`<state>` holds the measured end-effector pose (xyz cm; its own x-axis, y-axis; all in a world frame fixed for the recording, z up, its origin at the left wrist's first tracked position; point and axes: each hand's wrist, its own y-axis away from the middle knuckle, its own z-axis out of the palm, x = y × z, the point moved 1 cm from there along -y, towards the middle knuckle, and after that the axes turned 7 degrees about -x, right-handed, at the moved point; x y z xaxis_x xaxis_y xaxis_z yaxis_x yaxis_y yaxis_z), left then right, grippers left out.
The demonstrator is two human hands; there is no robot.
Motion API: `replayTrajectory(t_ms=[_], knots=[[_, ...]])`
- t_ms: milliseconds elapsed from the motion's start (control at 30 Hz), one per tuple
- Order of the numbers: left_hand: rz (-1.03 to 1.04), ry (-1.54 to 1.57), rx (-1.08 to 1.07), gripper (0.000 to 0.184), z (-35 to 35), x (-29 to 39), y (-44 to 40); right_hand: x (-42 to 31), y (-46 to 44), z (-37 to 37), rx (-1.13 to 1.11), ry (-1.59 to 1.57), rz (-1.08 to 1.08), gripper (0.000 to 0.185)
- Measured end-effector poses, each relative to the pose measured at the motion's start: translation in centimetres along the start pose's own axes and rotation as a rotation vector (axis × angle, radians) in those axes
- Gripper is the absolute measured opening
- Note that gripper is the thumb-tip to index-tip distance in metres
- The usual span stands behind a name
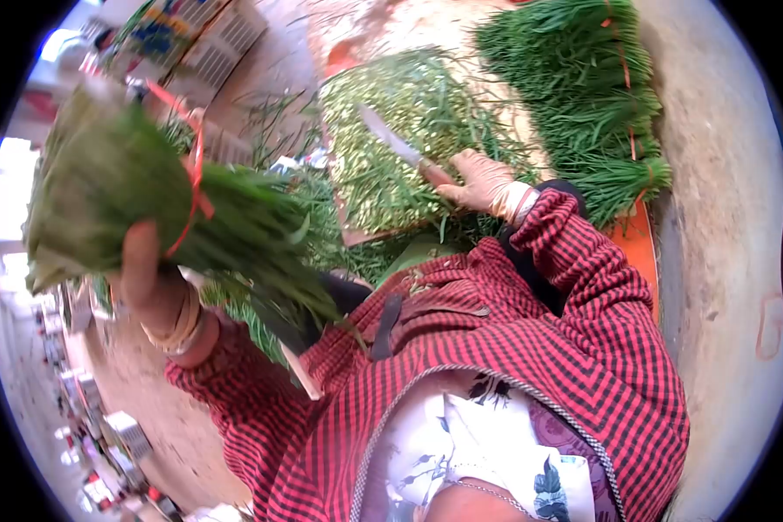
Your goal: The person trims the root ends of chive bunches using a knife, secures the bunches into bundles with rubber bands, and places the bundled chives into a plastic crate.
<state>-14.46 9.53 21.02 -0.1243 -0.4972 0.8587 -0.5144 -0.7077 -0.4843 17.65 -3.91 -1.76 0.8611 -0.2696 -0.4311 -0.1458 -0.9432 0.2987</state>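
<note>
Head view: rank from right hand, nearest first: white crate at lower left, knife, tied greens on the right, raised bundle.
1. Knife: held in the right hand.
2. Tied greens: upper right.
3. Raised bundle: left side, in the left hand.
4. White crate: lower left, farthest.

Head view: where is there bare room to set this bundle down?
Widest is the brown floor between the left sleeve and the white crate. A narrow orange strip shows between the right sleeve and the stacked bundles. It is crowded around the knife, where trimmings lie thick.
</note>
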Motion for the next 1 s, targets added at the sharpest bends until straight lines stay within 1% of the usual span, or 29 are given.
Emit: replayTrajectory(t_ms=[33, 67, 100, 167, 200, 233, 267, 300, 333, 367, 400, 433, 467, 500, 533, 567, 600, 633, 667, 733, 767, 833, 867, 900, 933, 967, 1000], knots=[[-0.060, -0.145, -0.057, 0.054, -0.2, 0.3, -0.1, -0.3, -0.6, 0.7, 0.062, 0.059, 0.017, 0.051], [-0.127, -0.289, -0.118, 0.050, 0.6, 0.6, -0.3, -0.6, -1.3, 1.2, -0.007, 0.107, 0.009, 0.050], [0.085, -0.474, -0.124, 0.051, 2.5, 0.5, -0.4, -1.3, -2.1, 1.9, -0.017, 0.111, -0.010, 0.050], [0.287, -0.930, -0.233, 0.077, 4.7, -1.7, -1.4, -1.7, -4.1, 3.0, -0.156, -0.018, 0.180, 0.046], [0.326, -1.014, -0.302, 0.080, 6.1, -3.6, -1.7, -0.7, -5.1, 3.6, -0.131, -0.083, 0.210, 0.044], [0.270, -1.066, -0.358, 0.082, 7.4, -6.0, -1.2, -0.1, -5.3, 3.7, -0.092, -0.172, 0.200, 0.038], [0.101, -1.125, -0.450, 0.084, 8.4, -8.3, -0.6, 0.0, -5.2, 3.6, -0.167, -0.452, 0.240, 0.036], [0.030, -1.125, -0.487, 0.086, 9.6, -10.9, 0.1, 0.2, -5.0, 3.5, -0.242, -0.734, 0.283, 0.033], [-0.048, -1.082, -0.506, 0.086, 10.5, -14.0, 0.9, 0.7, -4.6, 3.8, -0.209, -0.821, 0.239, 0.031], [-0.165, -1.022, -0.524, 0.088, 11.5, -17.0, 1.7, 1.1, -3.8, 4.0, -0.209, -0.822, 0.244, 0.031], [-0.251, -0.946, -0.530, 0.093, 12.5, -19.0, 2.4, 1.1, -2.5, 4.0, -0.008, -0.744, 0.188, 0.031], [-0.422, -0.964, -0.590, 0.102, 13.4, -21.3, 3.1, 1.2, -1.3, 3.9, 0.190, -0.659, 0.133, 0.031], [-0.461, -0.995, -0.601, 0.107, 14.5, -22.3, 3.5, 1.6, -0.3, 4.0, 0.265, -0.566, 0.139, 0.033], [-0.498, -1.026, -0.610, 0.111, 15.4, -22.9, 3.5, 1.9, 0.5, 3.7, 0.262, -0.564, 0.148, 0.033], [-0.487, -1.000, -0.586, 0.123, 15.8, -22.9, 3.1, 1.9, 1.4, 3.0, 0.252, -0.543, 0.138, 0.035], [-0.495, -0.994, -0.598, 0.123, 16.3, -22.8, 3.1, 1.6, 2.5, 2.6, 0.236, -0.525, 0.132, 0.036], [-0.437, -1.062, -0.608, 0.128, 16.7, -22.4, 3.0, 0.7, 3.7, 1.7, 0.288, -0.406, 0.098, 0.035], [-0.373, -1.132, -0.613, 0.132, 17.1, -22.2, 2.7, -0.2, 4.6, 0.9, 0.284, -0.406, 0.100, 0.035], [-0.468, -1.093, -0.666, 0.135, 17.1, -22.3, 2.3, -1.3, 5.4, 0.3, 0.281, -0.394, 0.085, 0.034], [-0.512, -1.099, -0.666, 0.134, 17.3, -22.6, 2.1, -2.8, 6.6, -0.4, 0.288, -0.346, 0.026, 0.029], [-0.548, -1.108, -0.664, 0.134, 17.4, -22.7, 1.9, -2.9, 6.5, 0.0, 0.282, -0.347, 0.027, 0.029], [-0.570, -1.106, -0.659, 0.132, 17.5, -22.9, 1.8, -3.0, 6.2, 1.1, 0.326, -0.300, -0.039, 0.027], [-0.603, -1.113, -0.652, 0.126, 17.6, -23.0, 1.7, -3.1, 5.8, 1.3, 0.345, -0.243, -0.085, 0.026], [-0.636, -1.119, -0.644, 0.120, 17.6, -22.6, 1.4, -3.1, 5.5, 1.3, 0.340, -0.240, -0.088, 0.026], [-0.704, -1.119, -0.685, 0.093, 17.7, -22.4, 0.9, -3.0, 5.1, 1.5, 0.269, -0.198, -0.034, 0.025], [-0.708, -1.116, -0.682, 0.093, 17.8, -22.0, 0.7, -2.9, 4.8, 1.8, 0.199, -0.155, 0.020, 0.025], [-0.705, -1.127, -0.715, 0.082, 18.0, -21.8, 0.6, -2.9, 4.6, 1.9, 0.202, -0.132, 0.016, 0.026]])
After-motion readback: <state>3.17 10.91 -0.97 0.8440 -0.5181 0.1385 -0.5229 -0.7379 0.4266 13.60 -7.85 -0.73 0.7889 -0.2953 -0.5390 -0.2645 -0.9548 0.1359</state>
